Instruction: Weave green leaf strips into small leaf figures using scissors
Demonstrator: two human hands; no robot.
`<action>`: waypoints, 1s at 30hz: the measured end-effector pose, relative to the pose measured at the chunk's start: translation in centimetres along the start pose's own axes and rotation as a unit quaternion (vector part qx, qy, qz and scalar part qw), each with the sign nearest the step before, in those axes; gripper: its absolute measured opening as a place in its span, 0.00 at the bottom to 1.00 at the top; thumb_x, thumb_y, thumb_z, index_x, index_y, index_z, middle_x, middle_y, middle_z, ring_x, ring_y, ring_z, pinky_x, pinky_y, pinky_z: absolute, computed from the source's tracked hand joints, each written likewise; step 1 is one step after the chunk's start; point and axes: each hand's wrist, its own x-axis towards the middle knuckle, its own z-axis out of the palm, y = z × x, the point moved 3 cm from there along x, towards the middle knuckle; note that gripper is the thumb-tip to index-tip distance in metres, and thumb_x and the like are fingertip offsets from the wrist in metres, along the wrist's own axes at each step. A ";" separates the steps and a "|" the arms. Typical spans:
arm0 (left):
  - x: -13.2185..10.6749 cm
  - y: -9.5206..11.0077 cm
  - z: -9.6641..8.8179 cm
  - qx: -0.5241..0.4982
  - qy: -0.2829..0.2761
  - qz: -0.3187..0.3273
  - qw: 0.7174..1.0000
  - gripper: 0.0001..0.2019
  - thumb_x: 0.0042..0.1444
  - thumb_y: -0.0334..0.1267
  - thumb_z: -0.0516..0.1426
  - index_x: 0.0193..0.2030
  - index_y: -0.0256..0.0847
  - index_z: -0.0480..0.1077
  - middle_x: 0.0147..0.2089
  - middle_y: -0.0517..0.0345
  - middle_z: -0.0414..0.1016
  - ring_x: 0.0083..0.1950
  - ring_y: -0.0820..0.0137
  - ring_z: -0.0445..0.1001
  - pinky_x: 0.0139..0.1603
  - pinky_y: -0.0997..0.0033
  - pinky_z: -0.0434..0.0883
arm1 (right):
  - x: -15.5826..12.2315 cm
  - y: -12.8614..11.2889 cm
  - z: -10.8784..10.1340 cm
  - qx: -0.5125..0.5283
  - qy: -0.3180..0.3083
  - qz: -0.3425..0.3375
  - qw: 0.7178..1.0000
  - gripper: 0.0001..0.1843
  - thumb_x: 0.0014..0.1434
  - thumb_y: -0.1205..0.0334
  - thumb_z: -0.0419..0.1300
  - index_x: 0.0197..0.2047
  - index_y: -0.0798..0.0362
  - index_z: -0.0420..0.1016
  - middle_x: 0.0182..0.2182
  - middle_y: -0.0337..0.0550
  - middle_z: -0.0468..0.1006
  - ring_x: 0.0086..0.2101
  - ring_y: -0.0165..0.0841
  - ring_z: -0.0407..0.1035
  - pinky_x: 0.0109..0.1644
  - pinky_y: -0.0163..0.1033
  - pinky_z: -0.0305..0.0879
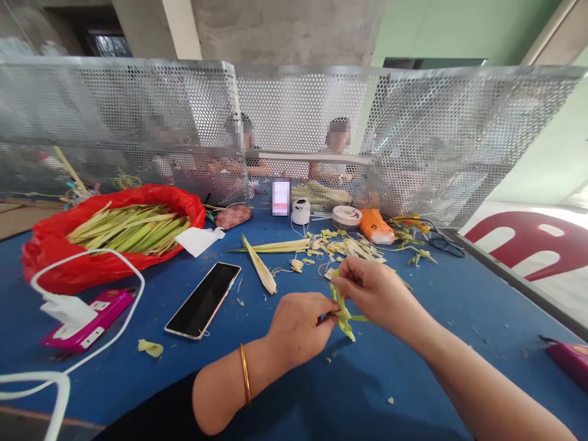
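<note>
My left hand is closed in a pinch on the lower part of a small woven piece of green palm leaf strips, just above the blue table. My right hand pinches the upper end of the same leaf piece from the right. A gold bangle sits on my left wrist. Loose leaf strips and cut scraps lie on the table just beyond my hands. A folded leaf bud lies to the left of them.
A red plastic bag of green leaf strips sits at the left. A black phone lies face up near my left hand; a pink power bank with white cable is further left. Tape rolls, an orange tool and scissors stand by the perforated metal screen. People sit behind the screen.
</note>
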 end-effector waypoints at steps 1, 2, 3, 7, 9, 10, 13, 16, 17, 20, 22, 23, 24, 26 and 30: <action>0.1 0.0 -0.1 -0.003 -0.014 -0.011 1.000 0.07 0.52 0.31 0.58 0.33 0.42 0.79 0.31 0.59 0.79 0.33 0.71 0.74 0.34 0.74 0.64 | 0.4 -0.2 0.0 0.017 0.003 -0.001 1.000 0.10 0.56 0.61 0.56 0.24 0.50 0.63 0.16 0.33 0.70 0.18 0.27 0.61 0.22 0.32 0.54; 0.2 -0.1 -0.3 -0.012 -0.029 -0.026 0.999 0.06 0.51 0.32 0.58 0.32 0.42 0.79 0.30 0.60 0.79 0.32 0.71 0.73 0.32 0.74 0.64 | 0.8 -0.3 0.1 0.053 0.009 0.001 0.999 0.10 0.57 0.60 0.56 0.25 0.50 0.63 0.15 0.33 0.70 0.17 0.27 0.62 0.22 0.32 0.56; 0.3 -0.2 -0.4 -0.031 -0.047 -0.045 0.997 0.06 0.51 0.33 0.58 0.30 0.42 0.78 0.28 0.61 0.77 0.30 0.71 0.72 0.30 0.75 0.63 | 1.1 -0.3 0.2 0.101 0.020 0.004 0.995 0.11 0.58 0.59 0.55 0.25 0.50 0.62 0.15 0.33 0.71 0.17 0.27 0.64 0.22 0.33 0.58; 0.7 -0.9 -0.5 -0.194 -0.105 -0.133 0.966 0.06 0.51 0.34 0.57 0.29 0.40 0.77 0.20 0.64 0.69 0.21 0.74 0.67 0.25 0.76 0.63 | 1.8 0.5 1.1 0.271 0.102 0.020 0.957 0.12 0.58 0.53 0.57 0.29 0.50 0.63 0.20 0.37 0.74 0.23 0.32 0.73 0.27 0.37 0.69; 0.7 -1.1 -0.3 -0.260 -0.118 -0.158 0.945 0.06 0.50 0.34 0.57 0.29 0.39 0.76 0.21 0.64 0.69 0.20 0.75 0.66 0.25 0.75 0.63 | 1.8 1.0 1.6 0.299 0.117 0.020 0.947 0.12 0.58 0.52 0.58 0.31 0.50 0.63 0.22 0.38 0.75 0.25 0.34 0.74 0.31 0.39 0.71; 0.7 -1.3 -0.2 -0.287 -0.124 -0.169 0.935 0.06 0.49 0.35 0.58 0.29 0.38 0.76 0.22 0.63 0.71 0.19 0.76 0.65 0.24 0.75 0.64 | 1.7 1.2 1.9 0.299 0.110 0.015 0.948 0.12 0.59 0.53 0.57 0.31 0.50 0.63 0.23 0.38 0.75 0.26 0.35 0.74 0.32 0.40 0.72; 0.7 -1.6 0.4 -0.363 -0.125 -0.212 0.899 0.07 0.47 0.38 0.59 0.28 0.36 0.75 0.26 0.59 0.75 0.19 0.78 0.64 0.22 0.75 0.62 | 1.5 1.6 2.2 0.227 0.073 -0.035 0.970 0.09 0.63 0.56 0.53 0.33 0.50 0.65 0.28 0.42 0.78 0.31 0.36 0.75 0.37 0.43 0.71; 0.7 -2.1 0.6 -0.408 -0.075 -0.269 0.869 0.09 0.46 0.39 0.61 0.29 0.35 0.75 0.28 0.56 0.76 0.18 0.80 0.64 0.20 0.77 0.57 | 0.8 2.0 1.1 0.059 0.153 -0.113 0.980 0.08 0.62 0.59 0.54 0.42 0.50 0.70 0.41 0.47 0.78 0.44 0.41 0.71 0.49 0.47 0.65; 0.7 -2.2 0.7 -0.417 -0.052 -0.286 0.861 0.09 0.46 0.40 0.61 0.29 0.34 0.75 0.28 0.56 0.76 0.18 0.80 0.64 0.19 0.78 0.54 | 0.3 2.3 0.7 0.013 0.213 -0.120 0.970 0.09 0.61 0.58 0.56 0.43 0.50 0.71 0.43 0.48 0.77 0.45 0.42 0.70 0.51 0.47 0.63; 0.7 -2.8 0.9 -0.428 0.027 -0.319 0.845 0.11 0.46 0.41 0.61 0.32 0.34 0.75 0.29 0.54 0.78 0.18 0.80 0.64 0.19 0.78 0.53 | -0.9 4.1 0.3 0.005 0.320 -0.031 0.947 0.12 0.62 0.54 0.54 0.31 0.51 0.68 0.27 0.42 0.73 0.32 0.37 0.67 0.39 0.41 0.63; 0.6 -3.1 1.3 -0.406 0.062 -0.316 0.855 0.11 0.47 0.40 0.61 0.33 0.34 0.75 0.29 0.55 0.78 0.18 0.79 0.64 0.20 0.77 0.56 | -1.0 5.3 1.9 0.071 0.177 0.041 0.981 0.19 0.62 0.48 0.53 0.26 0.51 0.66 0.21 0.37 0.67 0.25 0.33 0.63 0.30 0.37 0.59; 0.5 -3.2 1.5 -0.385 0.066 -0.307 0.868 0.10 0.47 0.40 0.61 0.34 0.35 0.75 0.29 0.56 0.78 0.19 0.77 0.65 0.21 0.77 0.59 | -0.9 5.6 3.1 0.108 0.098 0.060 0.988 0.21 0.62 0.46 0.52 0.24 0.52 0.65 0.19 0.36 0.66 0.24 0.32 0.62 0.28 0.36 0.57; 0.5 -3.3 1.8 -0.357 0.064 -0.293 0.885 0.09 0.47 0.39 0.61 0.33 0.36 0.76 0.28 0.57 0.78 0.21 0.75 0.67 0.23 0.76 0.61 | -1.0 5.8 4.1 0.138 0.034 0.071 0.987 0.22 0.61 0.45 0.51 0.23 0.52 0.64 0.19 0.35 0.65 0.23 0.31 0.60 0.26 0.35 0.56; 0.3 -3.4 2.1 -0.287 0.046 -0.257 0.922 0.08 0.47 0.39 0.62 0.32 0.39 0.77 0.28 0.59 0.78 0.26 0.70 0.72 0.27 0.73 0.64 | -1.1 5.9 5.6 0.159 0.008 0.085 0.984 0.22 0.60 0.44 0.52 0.22 0.51 0.61 0.18 0.34 0.62 0.22 0.30 0.57 0.24 0.34 0.53; 0.2 -3.0 1.7 -0.142 0.042 -0.196 0.969 0.06 0.49 0.40 0.62 0.33 0.44 0.78 0.32 0.58 0.80 0.36 0.65 0.75 0.38 0.70 0.66 | -1.3 5.6 6.5 0.180 0.096 0.107 0.973 0.20 0.62 0.47 0.51 0.23 0.49 0.55 0.18 0.31 0.57 0.21 0.29 0.54 0.23 0.34 0.51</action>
